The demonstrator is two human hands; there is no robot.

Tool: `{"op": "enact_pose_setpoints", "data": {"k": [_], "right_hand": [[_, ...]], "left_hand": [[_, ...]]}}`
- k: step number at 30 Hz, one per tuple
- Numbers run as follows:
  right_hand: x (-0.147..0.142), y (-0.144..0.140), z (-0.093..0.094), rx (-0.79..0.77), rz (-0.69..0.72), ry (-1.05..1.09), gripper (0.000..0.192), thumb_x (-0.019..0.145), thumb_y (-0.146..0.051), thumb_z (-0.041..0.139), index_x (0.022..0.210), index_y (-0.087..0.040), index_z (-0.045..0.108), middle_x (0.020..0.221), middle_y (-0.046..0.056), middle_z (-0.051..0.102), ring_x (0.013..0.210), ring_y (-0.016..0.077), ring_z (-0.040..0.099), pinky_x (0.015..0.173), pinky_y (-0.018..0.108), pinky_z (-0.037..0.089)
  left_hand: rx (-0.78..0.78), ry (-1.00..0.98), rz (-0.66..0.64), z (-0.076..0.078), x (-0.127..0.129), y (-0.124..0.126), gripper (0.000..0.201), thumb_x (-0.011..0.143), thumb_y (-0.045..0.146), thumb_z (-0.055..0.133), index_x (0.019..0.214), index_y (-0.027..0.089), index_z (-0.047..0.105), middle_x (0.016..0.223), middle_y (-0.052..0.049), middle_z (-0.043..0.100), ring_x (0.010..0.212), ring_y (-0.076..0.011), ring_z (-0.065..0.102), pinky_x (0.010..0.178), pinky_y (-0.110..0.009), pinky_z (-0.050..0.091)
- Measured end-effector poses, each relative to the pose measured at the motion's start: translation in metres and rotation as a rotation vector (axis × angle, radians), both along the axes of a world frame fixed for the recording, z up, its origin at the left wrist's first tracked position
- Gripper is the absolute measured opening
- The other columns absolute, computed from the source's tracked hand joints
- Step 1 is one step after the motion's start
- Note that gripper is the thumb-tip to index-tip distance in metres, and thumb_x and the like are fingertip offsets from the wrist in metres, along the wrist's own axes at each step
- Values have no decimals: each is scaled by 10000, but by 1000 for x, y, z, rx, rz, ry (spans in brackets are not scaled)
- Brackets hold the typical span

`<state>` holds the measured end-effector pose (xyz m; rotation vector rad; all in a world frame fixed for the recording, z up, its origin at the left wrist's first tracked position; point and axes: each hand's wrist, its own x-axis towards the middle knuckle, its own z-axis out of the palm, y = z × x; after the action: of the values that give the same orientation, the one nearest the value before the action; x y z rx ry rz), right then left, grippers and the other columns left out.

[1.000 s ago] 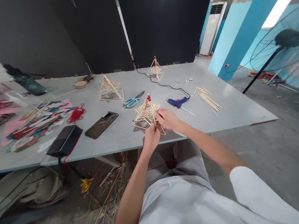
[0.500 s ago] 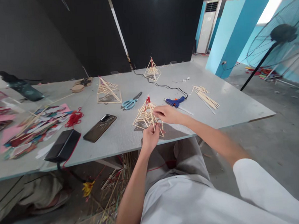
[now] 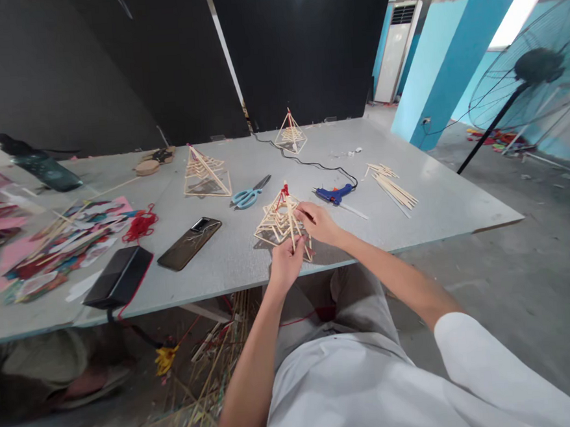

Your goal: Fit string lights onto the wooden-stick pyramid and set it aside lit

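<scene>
- The left hand point(image 3: 284, 260) pinches a thin upright stick point(image 3: 291, 223) at the near corner of a small stick pyramid point(image 3: 278, 219), which sits on the grey worktop point(image 3: 412, 221) close to its near edge.
- The right hand point(image 3: 317, 223) has its fingers closed on the same corner from the right, touching the frame just beside the left hand's fingertips.
- As I judge it, the step in hand is seating one stick into the pyramid's frame; the next move would call for a steady hold on the joint so the stick does not slip.
- A red thread point(image 3: 283, 191) is knotted at the pyramid's tip, just beyond both hands.
- Beyond the right hand lies a blue glue gun point(image 3: 335, 194), with loose sticks point(image 3: 394, 186) further right.
- Beyond the left hand lie scissors point(image 3: 249, 194); a phone point(image 3: 189, 243) lies to its left.
- Two more pyramids stand far off on the worktop.
- The room has dark wall panels, a blue wall and a standing fan point(image 3: 533, 72) at right.
</scene>
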<state>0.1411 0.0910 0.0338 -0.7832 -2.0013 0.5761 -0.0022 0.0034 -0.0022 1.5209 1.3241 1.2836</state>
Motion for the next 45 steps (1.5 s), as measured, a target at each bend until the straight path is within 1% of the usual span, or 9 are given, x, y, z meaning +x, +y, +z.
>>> {"op": "enact_pose_setpoints", "data": {"k": [5, 10, 15, 22, 27, 32, 38, 41, 45], "right_hand": [[-7, -6, -4, -44, -70, 76, 313, 1091, -403, 417, 849, -227, 512, 798, 20, 566, 750, 178, 514, 725, 299, 421], [-8, -10, 0, -56, -101, 104, 310, 1072, -412, 457, 830, -232, 526, 792, 30, 567, 815, 202, 533, 783, 323, 444], [-8, -12, 3, -96, -115, 116, 321, 1058, -435, 495, 809, -234, 529, 778, 24, 549, 825, 206, 527, 813, 333, 443], [-9, -13, 3, -262, -103, 146, 405, 1042, -552, 475, 816, -223, 547, 694, -26, 483, 652, 150, 448, 620, 280, 370], [0, -17, 9, -341, -88, 175, 433, 990, -612, 557, 883, -200, 632, 715, -20, 530, 643, 137, 448, 592, 270, 358], [12, -25, 24, -358, -4, 158, 431, 942, -610, 660, 865, -187, 690, 715, -11, 583, 643, 129, 454, 605, 269, 363], [11, -19, 35, -301, 113, 93, 475, 916, -642, 714, 826, -176, 727, 721, 16, 652, 631, 130, 472, 591, 276, 352], [11, -14, 34, -317, 113, 98, 460, 922, -622, 709, 856, -168, 737, 710, 9, 646, 625, 125, 465, 580, 272, 335], [12, -13, 34, -339, 92, 101, 482, 921, -646, 689, 871, -168, 727, 726, 8, 649, 649, 127, 487, 596, 268, 355]], "left_hand": [[-14, -6, -39, -2, -2, 1, 379, 949, 439, 635, 1047, 138, 843, 689, -58, 800, 488, -153, 577, 493, -237, 388], [-29, -9, -61, -5, -2, 3, 395, 945, 441, 636, 1069, 130, 845, 709, -63, 806, 420, -104, 440, 450, -227, 298], [-31, -27, -87, -1, -1, 0, 417, 934, 445, 637, 1088, 118, 844, 705, -68, 798, 431, -100, 446, 456, -223, 318], [-47, -63, -105, 1, -1, -4, 501, 908, 466, 656, 1237, 121, 808, 729, -61, 804, 417, -95, 433, 428, -214, 299], [-52, -77, -58, -1, 1, -5, 524, 893, 508, 681, 1217, 110, 791, 670, -44, 770, 389, -85, 380, 411, -215, 263], [-33, -55, 0, -1, 2, -5, 424, 895, 487, 709, 1088, 123, 809, 646, -43, 767, 403, -90, 391, 414, -217, 259], [-46, -15, -6, 0, 0, -5, 451, 919, 508, 690, 1123, 126, 815, 677, -59, 787, 440, -138, 503, 437, -243, 365], [-30, 4, -8, 5, 0, -7, 419, 942, 516, 650, 992, 140, 829, 658, -66, 768, 538, -185, 621, 516, -269, 468], [14, 18, -5, 6, 0, -7, 438, 959, 538, 613, 810, 172, 802, 679, -77, 760, 792, -248, 731, 714, -307, 560]]}}
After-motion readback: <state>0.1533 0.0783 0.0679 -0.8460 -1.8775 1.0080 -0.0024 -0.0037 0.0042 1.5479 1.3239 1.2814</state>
